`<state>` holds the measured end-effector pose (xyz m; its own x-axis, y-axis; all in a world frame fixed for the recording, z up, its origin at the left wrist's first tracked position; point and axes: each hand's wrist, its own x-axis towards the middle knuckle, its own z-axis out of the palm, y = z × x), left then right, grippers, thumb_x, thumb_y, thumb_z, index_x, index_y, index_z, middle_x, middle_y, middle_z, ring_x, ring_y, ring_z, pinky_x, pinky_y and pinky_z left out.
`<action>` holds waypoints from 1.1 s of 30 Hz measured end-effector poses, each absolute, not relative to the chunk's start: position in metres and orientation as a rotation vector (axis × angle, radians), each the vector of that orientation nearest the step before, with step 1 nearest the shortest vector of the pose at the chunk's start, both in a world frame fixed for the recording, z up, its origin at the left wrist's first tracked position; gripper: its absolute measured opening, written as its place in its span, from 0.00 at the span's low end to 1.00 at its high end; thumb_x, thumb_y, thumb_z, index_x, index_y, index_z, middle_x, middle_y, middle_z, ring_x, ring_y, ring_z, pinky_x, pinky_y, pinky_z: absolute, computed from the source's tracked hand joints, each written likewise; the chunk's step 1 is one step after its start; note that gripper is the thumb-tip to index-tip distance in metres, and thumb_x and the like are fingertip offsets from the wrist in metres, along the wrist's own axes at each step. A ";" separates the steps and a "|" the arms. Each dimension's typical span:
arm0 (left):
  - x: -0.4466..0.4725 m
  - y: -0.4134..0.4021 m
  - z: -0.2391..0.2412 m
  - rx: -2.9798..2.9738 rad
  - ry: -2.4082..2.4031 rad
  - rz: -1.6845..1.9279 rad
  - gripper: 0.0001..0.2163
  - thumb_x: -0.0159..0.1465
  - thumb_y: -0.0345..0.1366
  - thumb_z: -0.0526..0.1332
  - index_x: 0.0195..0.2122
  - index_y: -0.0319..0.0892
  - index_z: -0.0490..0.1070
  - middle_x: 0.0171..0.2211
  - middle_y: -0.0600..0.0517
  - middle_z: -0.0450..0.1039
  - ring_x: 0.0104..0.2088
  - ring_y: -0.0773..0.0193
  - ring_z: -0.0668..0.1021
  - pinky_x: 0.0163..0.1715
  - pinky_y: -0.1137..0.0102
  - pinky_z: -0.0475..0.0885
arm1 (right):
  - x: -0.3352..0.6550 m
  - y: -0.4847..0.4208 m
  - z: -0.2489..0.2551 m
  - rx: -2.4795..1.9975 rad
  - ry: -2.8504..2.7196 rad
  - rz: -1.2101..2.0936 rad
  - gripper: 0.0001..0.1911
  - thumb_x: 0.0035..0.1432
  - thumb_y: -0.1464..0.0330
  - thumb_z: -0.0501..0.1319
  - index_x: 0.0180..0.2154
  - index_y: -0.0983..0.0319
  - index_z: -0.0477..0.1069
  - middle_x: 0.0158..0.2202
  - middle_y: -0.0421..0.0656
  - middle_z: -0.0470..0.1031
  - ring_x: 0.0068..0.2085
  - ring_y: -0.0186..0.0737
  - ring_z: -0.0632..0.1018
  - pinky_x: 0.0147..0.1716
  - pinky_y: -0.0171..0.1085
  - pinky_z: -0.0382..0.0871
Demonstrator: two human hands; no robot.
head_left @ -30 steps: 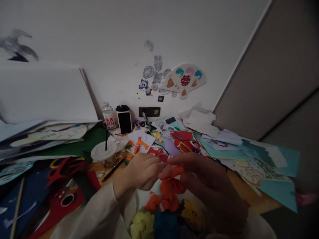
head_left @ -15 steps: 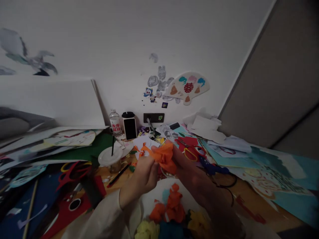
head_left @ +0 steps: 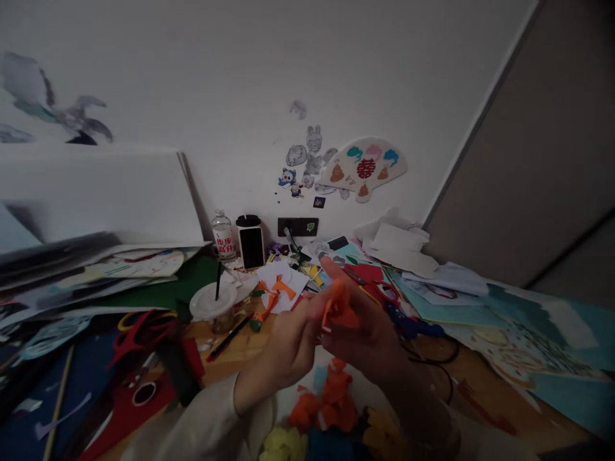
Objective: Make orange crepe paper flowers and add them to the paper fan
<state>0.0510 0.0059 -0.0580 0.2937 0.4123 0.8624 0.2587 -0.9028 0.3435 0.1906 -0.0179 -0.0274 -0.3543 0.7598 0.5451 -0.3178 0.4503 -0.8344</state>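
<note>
Both of my hands hold a crumpled orange paper piece (head_left: 339, 308) above the desk. My left hand (head_left: 288, 346) pinches its left edge with closed fingers. My right hand (head_left: 368, 333) cups it from the right and behind, fingers curled round it. Below the hands lie more crumpled paper lumps: orange ones (head_left: 331, 400), yellow ones (head_left: 281, 443) and a dark blue one (head_left: 331, 445), on a white sheet near my lap.
A lidded cup with a straw (head_left: 213, 301), a black pen (head_left: 227, 337), red scissors (head_left: 139, 326), a bottle (head_left: 223, 238) and a phone (head_left: 252, 246) stand left and behind. Coloured paper sheets and cut-outs (head_left: 480, 301) cover the desk; a white board (head_left: 96, 192) leans against the wall.
The hands lifted the orange paper piece from the pile up in front of me, then turned and squeezed it smaller; the view tilted slightly upward.
</note>
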 end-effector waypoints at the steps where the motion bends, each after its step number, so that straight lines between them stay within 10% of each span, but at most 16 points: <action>1: 0.051 0.006 -0.059 2.434 0.638 1.684 0.08 0.68 0.33 0.47 0.41 0.43 0.64 0.23 0.53 0.67 0.20 0.66 0.70 0.18 0.72 0.63 | 0.190 -0.016 -0.028 -0.411 -1.558 1.152 0.33 0.52 0.71 0.65 0.58 0.48 0.59 0.40 0.39 0.74 0.42 0.36 0.76 0.45 0.37 0.72; 11: 0.056 0.007 -0.060 2.308 0.748 1.657 0.08 0.64 0.29 0.48 0.37 0.41 0.66 0.29 0.48 0.70 0.31 0.61 0.75 0.35 0.67 0.73 | 0.184 0.000 -0.033 -0.589 -1.690 0.636 0.07 0.54 0.66 0.63 0.37 0.57 0.75 0.40 0.43 0.76 0.45 0.43 0.75 0.48 0.43 0.69; 18: 0.061 0.014 -0.063 2.212 0.752 1.495 0.14 0.63 0.27 0.47 0.45 0.40 0.68 0.41 0.43 0.73 0.43 0.56 0.75 0.43 0.62 0.71 | 0.180 0.008 -0.041 -0.699 -1.775 0.037 0.07 0.57 0.69 0.59 0.39 0.59 0.71 0.39 0.46 0.74 0.45 0.45 0.72 0.47 0.45 0.68; 33: 0.069 0.017 -0.077 1.849 0.845 1.648 0.09 0.65 0.31 0.54 0.35 0.41 0.74 0.39 0.48 0.74 0.40 0.62 0.74 0.41 0.69 0.68 | 0.183 0.017 -0.050 -0.739 -1.824 0.275 0.11 0.63 0.68 0.52 0.44 0.59 0.69 0.43 0.47 0.74 0.47 0.43 0.74 0.48 0.43 0.67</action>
<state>0.0687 0.0168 -0.0769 0.0656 0.7413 0.6680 0.1103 -0.6707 0.7335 0.1827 0.0165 -0.0504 -0.2099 0.6057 0.7675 0.3528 0.7790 -0.5183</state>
